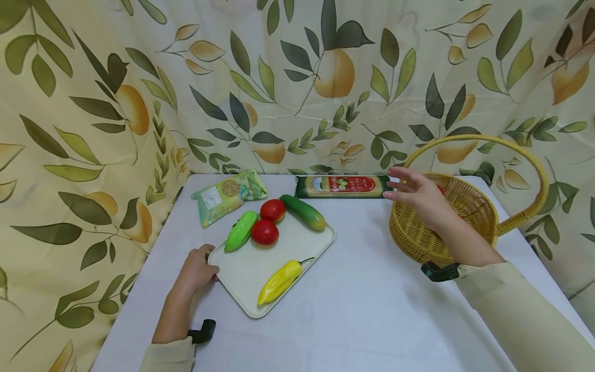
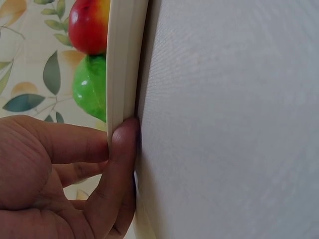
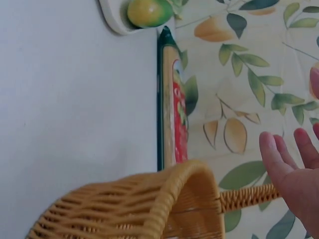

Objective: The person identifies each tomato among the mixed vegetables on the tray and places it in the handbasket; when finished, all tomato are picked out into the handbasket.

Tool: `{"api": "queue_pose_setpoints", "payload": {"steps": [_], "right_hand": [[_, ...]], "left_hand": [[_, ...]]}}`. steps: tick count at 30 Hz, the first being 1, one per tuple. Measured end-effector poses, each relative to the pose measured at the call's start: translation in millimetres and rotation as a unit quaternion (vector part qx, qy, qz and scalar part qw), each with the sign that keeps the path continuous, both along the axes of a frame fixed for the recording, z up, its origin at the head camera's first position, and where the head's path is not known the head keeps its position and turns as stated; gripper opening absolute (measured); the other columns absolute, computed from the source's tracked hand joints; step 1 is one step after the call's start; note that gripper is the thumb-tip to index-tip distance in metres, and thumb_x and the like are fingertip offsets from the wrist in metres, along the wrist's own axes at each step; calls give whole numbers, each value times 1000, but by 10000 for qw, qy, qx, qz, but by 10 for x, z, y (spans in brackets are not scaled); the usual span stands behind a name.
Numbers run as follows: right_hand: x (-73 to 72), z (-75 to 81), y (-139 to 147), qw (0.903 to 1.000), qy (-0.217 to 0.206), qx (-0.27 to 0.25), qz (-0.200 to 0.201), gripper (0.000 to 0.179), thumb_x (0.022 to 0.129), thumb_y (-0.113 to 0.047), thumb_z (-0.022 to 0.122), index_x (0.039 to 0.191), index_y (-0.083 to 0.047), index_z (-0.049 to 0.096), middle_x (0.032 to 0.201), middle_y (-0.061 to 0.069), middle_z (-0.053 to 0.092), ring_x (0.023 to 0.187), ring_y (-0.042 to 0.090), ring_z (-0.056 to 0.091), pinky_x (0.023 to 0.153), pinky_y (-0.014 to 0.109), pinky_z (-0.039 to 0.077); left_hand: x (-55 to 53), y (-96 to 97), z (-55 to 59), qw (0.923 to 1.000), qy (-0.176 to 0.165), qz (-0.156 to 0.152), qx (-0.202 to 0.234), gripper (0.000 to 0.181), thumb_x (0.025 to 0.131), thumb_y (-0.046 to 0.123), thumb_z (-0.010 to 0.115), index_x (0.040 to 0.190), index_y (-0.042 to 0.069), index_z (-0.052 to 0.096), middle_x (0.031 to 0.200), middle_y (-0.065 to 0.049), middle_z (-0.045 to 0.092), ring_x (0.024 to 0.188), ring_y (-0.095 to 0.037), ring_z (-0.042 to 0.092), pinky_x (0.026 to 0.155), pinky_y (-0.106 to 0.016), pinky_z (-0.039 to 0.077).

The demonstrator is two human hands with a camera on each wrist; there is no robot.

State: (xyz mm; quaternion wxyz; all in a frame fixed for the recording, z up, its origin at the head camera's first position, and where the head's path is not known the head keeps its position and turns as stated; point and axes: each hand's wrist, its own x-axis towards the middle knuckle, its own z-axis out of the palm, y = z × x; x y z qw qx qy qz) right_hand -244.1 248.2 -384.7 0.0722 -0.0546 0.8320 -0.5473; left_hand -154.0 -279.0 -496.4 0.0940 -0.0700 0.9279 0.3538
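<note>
At the left edge of a white tray, my left hand pinches the rim between thumb and fingers; the left wrist view shows this grip on the tray edge up close. On the tray lie a yellow pepper, two red round fruits, a bright green vegetable and a dark green cucumber. My right hand is over the left side of a wicker basket, fingers spread and holding nothing. Something red shows inside the basket, partly hidden behind that hand.
A green and yellow packet lies at the back left, beyond the tray. Along the back edge is a long pack with a red label, its right end near the basket. The basket's tall handle arches up. Patterned cloth hangs behind.
</note>
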Motion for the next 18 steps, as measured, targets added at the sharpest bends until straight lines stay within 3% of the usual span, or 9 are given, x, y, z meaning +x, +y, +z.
{"api": "queue_pose_setpoints", "payload": {"steps": [11,18], "right_hand": [[-31,-36,-204,9993,-99,-358,10,68,95,-17,69,155,-16,36,158,8,35,143,28,38,113,53,31],[-73,-46,-314,9989,-82,-442,125,71,94,-17,70,156,-16,36,158,11,36,143,29,39,108,46,38]], "left_hand": [[-18,-15,-15,10000,35,13,-56,57,79,-3,64,133,-11,51,110,-28,56,88,-32,59,71,-36,50],[-25,-17,-36,10000,62,9,-42,56,79,-4,64,133,-12,51,108,-27,58,85,-29,60,70,-35,50]]}}
